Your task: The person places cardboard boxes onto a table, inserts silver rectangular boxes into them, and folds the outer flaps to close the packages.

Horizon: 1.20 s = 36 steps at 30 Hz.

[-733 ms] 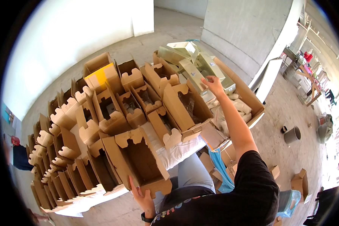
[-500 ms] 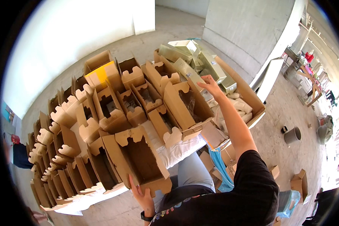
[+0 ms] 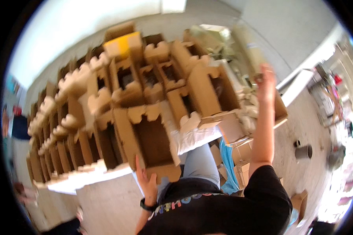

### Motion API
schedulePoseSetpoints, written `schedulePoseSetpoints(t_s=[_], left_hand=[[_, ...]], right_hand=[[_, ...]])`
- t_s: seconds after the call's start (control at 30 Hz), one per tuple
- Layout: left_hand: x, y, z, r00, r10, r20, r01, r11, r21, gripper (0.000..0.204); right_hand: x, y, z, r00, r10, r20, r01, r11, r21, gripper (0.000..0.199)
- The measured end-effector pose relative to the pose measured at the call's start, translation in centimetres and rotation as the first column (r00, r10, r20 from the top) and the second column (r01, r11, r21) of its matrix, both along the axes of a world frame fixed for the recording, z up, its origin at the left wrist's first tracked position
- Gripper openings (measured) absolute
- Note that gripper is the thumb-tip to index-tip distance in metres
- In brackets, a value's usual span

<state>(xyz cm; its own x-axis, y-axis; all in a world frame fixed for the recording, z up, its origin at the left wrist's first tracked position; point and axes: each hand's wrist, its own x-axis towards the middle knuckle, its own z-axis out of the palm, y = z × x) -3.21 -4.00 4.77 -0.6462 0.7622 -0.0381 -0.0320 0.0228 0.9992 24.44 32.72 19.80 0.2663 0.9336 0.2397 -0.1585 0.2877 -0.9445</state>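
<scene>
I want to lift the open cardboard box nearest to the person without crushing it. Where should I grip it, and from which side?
Grip the open cardboard box at its near bottom edge, coming from the person's side, probably with a second hand on a side wall. The left hand already holds that edge; the scalloped top flaps look thin and would likely bend.

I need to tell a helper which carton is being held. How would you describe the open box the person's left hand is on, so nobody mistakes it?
Start at the big block of open brown cardboard boxes packed side by side. Go to its near edge, by the person's waist: the large open box there is the one the left hand holds at its bottom corner. Unlike its neighbours, it sticks out toward the person, wider and empty.
</scene>
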Motion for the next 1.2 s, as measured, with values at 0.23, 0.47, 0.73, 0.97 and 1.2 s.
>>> schedulePoseSetpoints(t_s=[0.23,0.47,0.73,0.97,1.2], left_hand=[[-0.1,0.2,0.6,0.999,-0.029,0.046,0.029,1.000,0.006,0.083],[-0.1,0.4,0.7,0.999,-0.029,0.042,0.028,0.999,0.030,0.083],[0.2,0.7,-0.8,0.996,-0.024,0.083,0.022,1.000,0.023,0.082],[0.2,0.7,0.6,0.999,-0.021,0.026,0.022,1.000,-0.015,0.081],[0.3,0.5,0.7,1.000,0.000,-0.018,-0.001,0.998,-0.061,0.080]], right_hand=[[0.1,-10.0,1.6,0.585,0.732,-0.349,-0.642,0.681,0.352,0.064],[-12.1,-19.5,4.3,0.346,0.240,0.907,-0.736,0.669,0.104,0.035],[-18.6,-24.3,-0.2,-0.084,0.046,0.995,-0.730,0.677,-0.093,0.048],[-20.3,-23.7,-8.0,-0.052,-0.117,0.992,-0.650,0.758,0.056,0.069],[-16.3,-21.5,-10.0,0.009,0.119,0.993,-0.629,0.772,-0.087,0.056]])
